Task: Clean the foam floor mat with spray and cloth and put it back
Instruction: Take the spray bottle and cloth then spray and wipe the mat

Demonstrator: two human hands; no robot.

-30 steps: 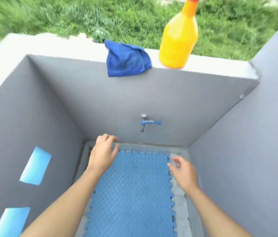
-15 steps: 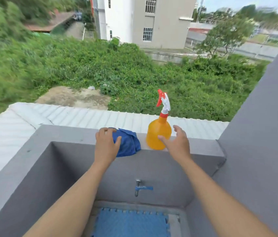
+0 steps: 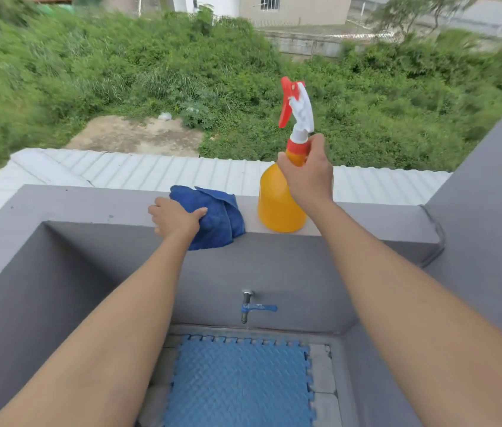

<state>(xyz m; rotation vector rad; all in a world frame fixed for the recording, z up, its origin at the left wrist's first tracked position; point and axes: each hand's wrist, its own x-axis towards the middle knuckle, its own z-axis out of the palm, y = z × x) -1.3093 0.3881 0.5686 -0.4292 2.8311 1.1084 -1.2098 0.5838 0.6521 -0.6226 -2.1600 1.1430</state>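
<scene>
A blue foam floor mat [image 3: 239, 383] with toothed edges lies flat on the floor below, between grey walls. On top of the far wall ledge [image 3: 89, 204] rests a crumpled blue cloth [image 3: 219, 220]; my left hand [image 3: 175, 218] grips its left side. Beside it to the right stands an orange spray bottle [image 3: 274, 208] with a red and white trigger head. My right hand [image 3: 306, 175] is closed around the bottle's neck, just under the red collar. The bottle's base still touches the ledge.
A blue-handled tap [image 3: 254, 308] sticks out of the far wall above the mat. Grey walls close in on the left and right [image 3: 490, 211]. Beyond the ledge lie a white corrugated roof [image 3: 151, 171] and green bushes far below.
Both hands rose from the mat up to the ledge. The left hand has closed on the cloth and the right hand has wrapped around the bottle's neck.
</scene>
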